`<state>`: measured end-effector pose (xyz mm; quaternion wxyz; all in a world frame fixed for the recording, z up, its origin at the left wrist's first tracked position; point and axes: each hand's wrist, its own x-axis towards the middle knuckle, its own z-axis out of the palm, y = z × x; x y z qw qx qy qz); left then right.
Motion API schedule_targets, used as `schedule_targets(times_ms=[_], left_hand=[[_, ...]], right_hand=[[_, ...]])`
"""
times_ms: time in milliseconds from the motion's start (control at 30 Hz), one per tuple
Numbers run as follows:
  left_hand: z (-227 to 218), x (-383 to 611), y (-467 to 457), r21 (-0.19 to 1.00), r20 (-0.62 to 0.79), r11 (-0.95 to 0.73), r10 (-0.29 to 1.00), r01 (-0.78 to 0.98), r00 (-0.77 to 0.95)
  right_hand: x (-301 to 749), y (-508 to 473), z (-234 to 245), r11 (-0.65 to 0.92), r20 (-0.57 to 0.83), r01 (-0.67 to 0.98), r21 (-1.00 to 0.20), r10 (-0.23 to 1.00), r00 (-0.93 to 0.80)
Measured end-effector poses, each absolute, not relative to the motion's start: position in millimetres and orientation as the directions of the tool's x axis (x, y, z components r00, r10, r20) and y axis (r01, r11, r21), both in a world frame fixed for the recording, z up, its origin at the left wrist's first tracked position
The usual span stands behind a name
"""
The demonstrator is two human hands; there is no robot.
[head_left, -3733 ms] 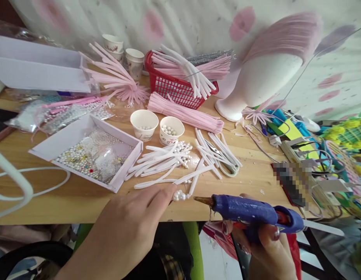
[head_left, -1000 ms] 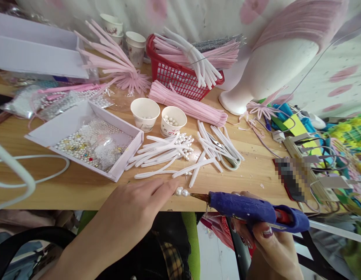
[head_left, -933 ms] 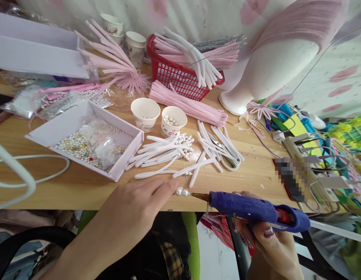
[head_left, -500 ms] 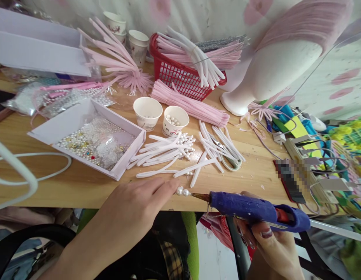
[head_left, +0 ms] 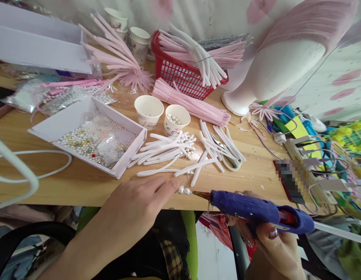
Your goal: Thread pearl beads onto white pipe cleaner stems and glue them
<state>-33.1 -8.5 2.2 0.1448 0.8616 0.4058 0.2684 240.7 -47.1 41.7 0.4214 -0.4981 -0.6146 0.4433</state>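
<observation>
My left hand (head_left: 133,208) is closed in a pinch at the table's front edge, and a short row of white pearl beads (head_left: 183,190) sticks out past its fingertips. Whatever else those fingers hold is hidden. Wrapped round a blue hot glue gun (head_left: 247,208) is my right hand (head_left: 278,247), seen below the grip. The gun's brown, glue-crusted nozzle touches or nearly touches the outermost bead. A glue stick (head_left: 337,230) juts from its back end. Just beyond my left hand lie white fuzzy stems (head_left: 159,151), several tipped with pearls.
A shallow white box (head_left: 133,151) of beads stands left. Two paper cups (head_left: 148,111), one with pearls, stand behind the stems. Scissors (head_left: 231,163) lie among more stems. Farther back are a pink stem bundle (head_left: 192,105), a red basket (head_left: 180,77) and a white mannequin head (head_left: 273,74).
The glue gun has shifted slightly right, and its nozzle now meets the beads a little farther out. My left hand has barely moved. The whole view has shifted a little.
</observation>
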Motion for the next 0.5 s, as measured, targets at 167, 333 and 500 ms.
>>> schedule_targets(times_ms=[167, 333, 500], left_hand=[[2.3, -34.4, -8.6, 0.488, 0.312, -0.611, 0.789, 0.623, 0.529], [2.0, -34.2, -7.4, 0.522, 0.352, -0.625, 0.778, 0.580, 0.520], [-0.1, -33.4, -7.2, 0.491, 0.367, -0.627, 0.778, 0.604, 0.510]], right_hand=[[246.2, -48.3, 37.3, 0.114, 0.075, 0.236, -0.965, 0.983, -0.169], [245.8, -46.8, 36.8, 0.102, 0.062, 0.242, -0.965, 0.984, -0.167], [237.9, -45.7, 43.9, 0.120, 0.083, 0.235, -0.965, 0.983, -0.165]])
